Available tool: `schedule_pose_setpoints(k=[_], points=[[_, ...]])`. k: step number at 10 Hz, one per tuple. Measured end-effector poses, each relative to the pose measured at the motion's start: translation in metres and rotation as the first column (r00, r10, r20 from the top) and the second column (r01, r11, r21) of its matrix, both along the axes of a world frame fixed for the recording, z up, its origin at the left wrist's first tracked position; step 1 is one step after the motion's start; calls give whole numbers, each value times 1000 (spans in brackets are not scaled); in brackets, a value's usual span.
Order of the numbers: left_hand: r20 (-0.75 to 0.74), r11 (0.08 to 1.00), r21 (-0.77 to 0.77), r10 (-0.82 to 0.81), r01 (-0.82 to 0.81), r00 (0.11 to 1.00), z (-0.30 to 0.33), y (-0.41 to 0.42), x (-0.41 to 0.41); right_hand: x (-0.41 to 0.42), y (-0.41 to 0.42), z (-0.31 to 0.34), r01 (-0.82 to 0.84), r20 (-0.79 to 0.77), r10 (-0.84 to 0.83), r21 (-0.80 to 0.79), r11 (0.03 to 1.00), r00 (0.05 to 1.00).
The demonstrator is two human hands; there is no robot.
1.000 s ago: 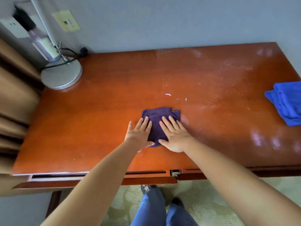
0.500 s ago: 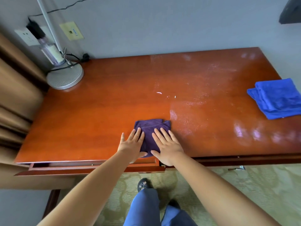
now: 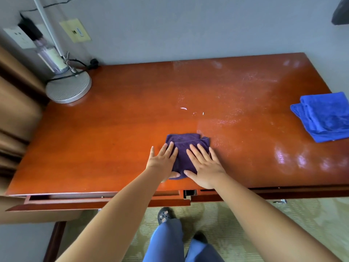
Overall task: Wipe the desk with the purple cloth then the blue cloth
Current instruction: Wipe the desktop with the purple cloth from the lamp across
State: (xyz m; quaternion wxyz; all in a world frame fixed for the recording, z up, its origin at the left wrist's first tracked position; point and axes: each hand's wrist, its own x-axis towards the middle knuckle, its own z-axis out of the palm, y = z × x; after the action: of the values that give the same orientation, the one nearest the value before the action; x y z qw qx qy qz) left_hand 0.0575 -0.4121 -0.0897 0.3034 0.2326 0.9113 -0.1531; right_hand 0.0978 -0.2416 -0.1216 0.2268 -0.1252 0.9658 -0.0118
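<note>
Near the desk's [image 3: 113, 148] front edge, both flat hands, left hand [image 3: 164, 161] and right hand [image 3: 204, 167], are pressing the soft, limp purple cloth [image 3: 186, 143]; it is probably gliding best under spread palms.

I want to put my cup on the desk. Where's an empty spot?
Bare wood lies between the lamp base and the purple cloth, and between that cloth and the blue cloth, though that side looks wet. It's busy where both hands press the purple cloth.

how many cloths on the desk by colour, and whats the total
purple cloth: 1, folded, under the flat left hand and right hand
blue cloth: 1, folded, lying untouched at the right end of the desk
total: 2 cloths
</note>
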Motion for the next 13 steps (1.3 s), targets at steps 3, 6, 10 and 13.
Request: schedule_pose_setpoints(k=[3, 6, 10, 13], points=[[-14, 999, 32, -24, 25, 1000, -5, 2, -58, -54, 5, -2, 37, -18, -37, 0, 999, 999], [-12, 997, 53, -50, 51, 999, -5, 2, -121, -112, 3, -3, 73, -32, -73, 8, 997, 997], [-18, 991, 75, -114, 115, 993, -2, -1, -176, -162, -1, 4, 119, 18, -121, 69, 990, 993], [-42, 987, 20, -156, 157, 987, 1, -6, -147, -130, -14, 11, 167, 80, -170, 48, 985, 982]])
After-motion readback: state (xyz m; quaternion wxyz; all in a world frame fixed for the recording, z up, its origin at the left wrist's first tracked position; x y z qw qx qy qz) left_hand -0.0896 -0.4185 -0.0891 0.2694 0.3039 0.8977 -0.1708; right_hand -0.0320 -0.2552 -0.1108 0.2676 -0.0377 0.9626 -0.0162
